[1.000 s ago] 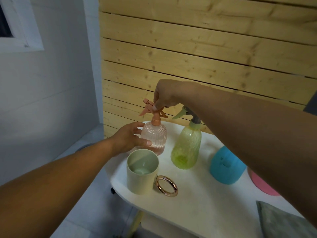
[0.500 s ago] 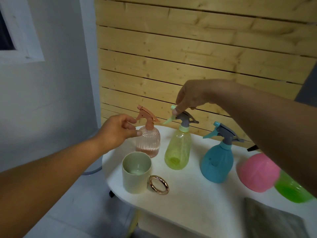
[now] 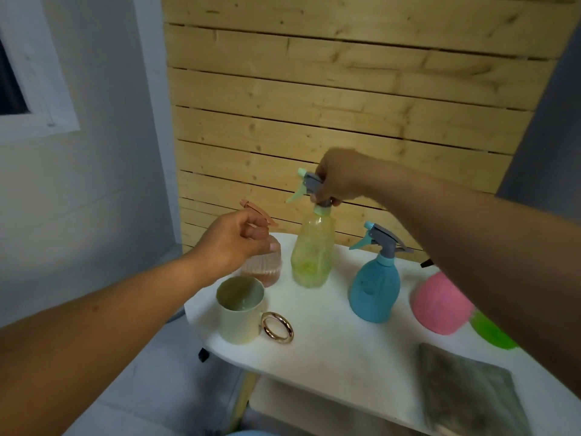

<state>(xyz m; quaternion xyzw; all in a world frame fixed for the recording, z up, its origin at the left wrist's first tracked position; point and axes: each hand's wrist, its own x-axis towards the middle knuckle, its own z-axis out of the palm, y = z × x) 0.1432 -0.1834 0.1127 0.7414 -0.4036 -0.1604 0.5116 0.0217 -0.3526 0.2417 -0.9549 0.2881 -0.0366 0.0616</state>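
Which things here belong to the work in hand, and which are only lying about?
In use: right hand gripping the yellow-green spray bottle; left hand by the peach spray bottle.
Lying about: mug, blue spray bottle, pink bottle, grey cloth.

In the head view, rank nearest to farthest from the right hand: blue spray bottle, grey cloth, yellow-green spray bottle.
1. Yellow-green spray bottle, back middle, top gripped by the right hand.
2. Blue spray bottle, to its right.
3. Grey cloth, front right corner.
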